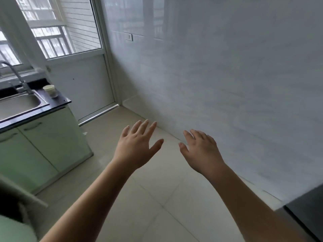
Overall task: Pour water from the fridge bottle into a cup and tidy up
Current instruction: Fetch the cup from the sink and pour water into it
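Observation:
A pale paper cup (49, 90) stands upright on the black countertop (61, 100) at the right end, beside the sink. Both my hands are held out in front of me above the floor, far from the cup. My left hand (136, 147) has its fingers spread and straight, holding nothing. My right hand (201, 151) is likewise spread and empty. No bottle and no fridge door can be made out; a dark surface (307, 210) shows at the lower right corner.
A steel sink (19, 104) with a tall tap (16, 75) sits in the counter over pale green cabinets (43, 145). A white tiled wall (227, 84) runs along the right. A glazed balcony door (82, 70) stands behind. Beige floor tiles (157, 198) lie below my arms.

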